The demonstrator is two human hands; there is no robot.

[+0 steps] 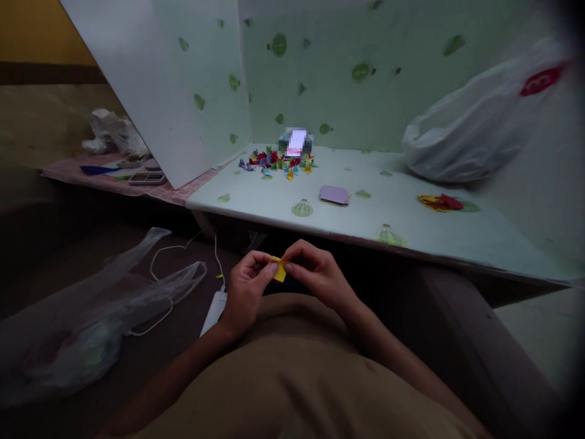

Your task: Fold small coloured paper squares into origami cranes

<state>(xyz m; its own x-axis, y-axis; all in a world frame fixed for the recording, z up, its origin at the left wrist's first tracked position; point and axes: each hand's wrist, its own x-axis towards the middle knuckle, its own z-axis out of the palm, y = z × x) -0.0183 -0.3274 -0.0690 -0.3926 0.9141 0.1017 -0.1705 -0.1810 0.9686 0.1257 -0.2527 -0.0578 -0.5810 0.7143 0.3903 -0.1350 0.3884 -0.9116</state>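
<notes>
A small piece of yellow paper (pixel 280 270) is pinched between my two hands, in front of my body and below the table's front edge. My left hand (pixel 249 286) grips its left side between thumb and fingers. At its upper right, the thumb and forefinger of my right hand (pixel 319 272) close on the paper. It looks folded, but the folds are too small to make out. Beyond my hands, a stack of purple paper (pixel 334 194) lies on the table (pixel 274 198). Farther back sits a heap of colourful folded paper figures (pixel 274 160).
A phone (pixel 297 143) with a lit screen leans behind the heap. Yellow and red paper pieces (pixel 441 202) lie at the right, near a white plastic bag (pixel 470 128). Down at the left are a clear plastic bag (pixel 91 341), a white cable and a white power bank (pixel 213 313).
</notes>
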